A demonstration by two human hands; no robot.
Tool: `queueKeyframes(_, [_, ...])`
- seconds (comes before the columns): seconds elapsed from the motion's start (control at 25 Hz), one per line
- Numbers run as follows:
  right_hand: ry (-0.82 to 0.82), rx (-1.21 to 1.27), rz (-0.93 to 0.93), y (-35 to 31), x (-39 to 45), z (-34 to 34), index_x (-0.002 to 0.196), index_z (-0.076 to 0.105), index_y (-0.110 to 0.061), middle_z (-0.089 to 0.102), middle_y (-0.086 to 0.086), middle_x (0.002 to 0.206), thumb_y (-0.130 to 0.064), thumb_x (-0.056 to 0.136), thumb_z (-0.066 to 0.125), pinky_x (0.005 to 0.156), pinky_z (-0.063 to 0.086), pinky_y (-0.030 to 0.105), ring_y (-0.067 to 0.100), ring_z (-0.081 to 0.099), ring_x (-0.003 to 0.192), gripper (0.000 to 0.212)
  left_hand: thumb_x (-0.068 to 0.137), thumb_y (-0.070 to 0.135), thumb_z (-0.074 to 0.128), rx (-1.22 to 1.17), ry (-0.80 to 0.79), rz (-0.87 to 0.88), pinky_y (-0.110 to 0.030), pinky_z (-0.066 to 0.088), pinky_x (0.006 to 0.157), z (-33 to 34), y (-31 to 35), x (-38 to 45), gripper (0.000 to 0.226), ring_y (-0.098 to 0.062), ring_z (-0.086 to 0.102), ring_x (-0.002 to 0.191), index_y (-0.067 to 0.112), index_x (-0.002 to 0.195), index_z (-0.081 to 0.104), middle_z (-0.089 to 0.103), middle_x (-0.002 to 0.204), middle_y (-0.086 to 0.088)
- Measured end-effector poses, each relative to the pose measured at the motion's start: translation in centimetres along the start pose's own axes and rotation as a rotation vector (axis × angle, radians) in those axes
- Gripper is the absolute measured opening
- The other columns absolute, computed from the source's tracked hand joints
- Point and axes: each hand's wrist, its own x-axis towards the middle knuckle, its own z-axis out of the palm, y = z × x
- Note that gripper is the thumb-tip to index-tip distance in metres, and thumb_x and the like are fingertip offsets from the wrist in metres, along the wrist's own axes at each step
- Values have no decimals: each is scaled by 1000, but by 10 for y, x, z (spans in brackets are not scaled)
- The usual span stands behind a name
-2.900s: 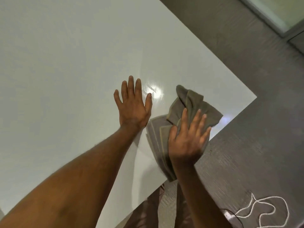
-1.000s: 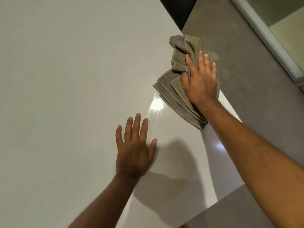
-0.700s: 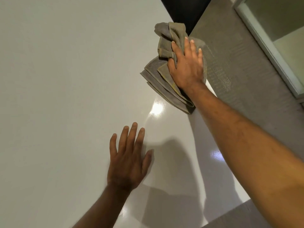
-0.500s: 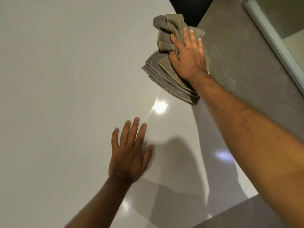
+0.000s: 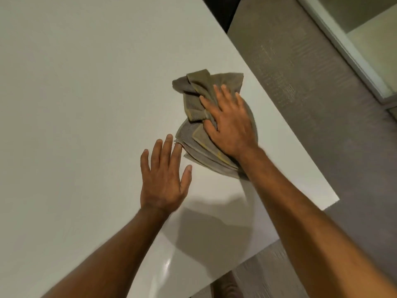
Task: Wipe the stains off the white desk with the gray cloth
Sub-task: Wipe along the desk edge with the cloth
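Nearest on the glossy white flat surface, the left hand lies flat with straight fingers, holding nothing. Just beyond it, the right hand presses with straight fingers on the crumpled, folded gray cloth, near the right edge. For a good wipe, I think the pressure should stay even and the strokes overlap. I count two hands and one cloth; no stains are visible.
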Motion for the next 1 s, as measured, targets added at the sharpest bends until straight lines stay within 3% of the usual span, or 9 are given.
queueKeyframes(0.24, [111,-52,353,-48,-140,34,164,33,-28,22,11,175,-47,104,38,131,21,54,31,17,163,63,105,62,2,-37,11,18,-59,19,129,-3,0,-2,77,-32,18,162,19,166,23,16,176,-9])
queueKeyframes(0.4, [176,-47,565,-101,-204,57,165,32,-27,24,13,174,-45,103,45,128,26,58,33,19,163,66,106,58,9,-55,28,25,-59,17,129,-7,0,-2,74,-32,17,162,17,166,24,16,176,-10])
queueKeyframes(0.56, [268,38,658,-161,-250,75,162,39,-26,30,12,172,-44,105,48,127,27,57,31,23,162,61,108,56,16,-58,28,39,-60,17,128,-6,0,-6,71,-33,16,162,16,165,22,16,175,-11])
queueKeyframes(0.8, [126,72,751,-230,-288,99,164,23,-32,22,8,175,-56,97,46,130,10,56,30,16,162,75,110,49,28,-47,61,39,-62,24,124,0,-2,-5,64,-36,22,158,14,163,26,22,173,-12])
queueKeyframes(1.0, [149,177,863,-261,-301,107,164,31,-35,18,4,177,-54,103,41,131,11,55,27,15,164,65,107,48,30,-47,111,44,-62,30,119,1,3,-6,63,-37,31,155,12,159,34,32,170,-13])
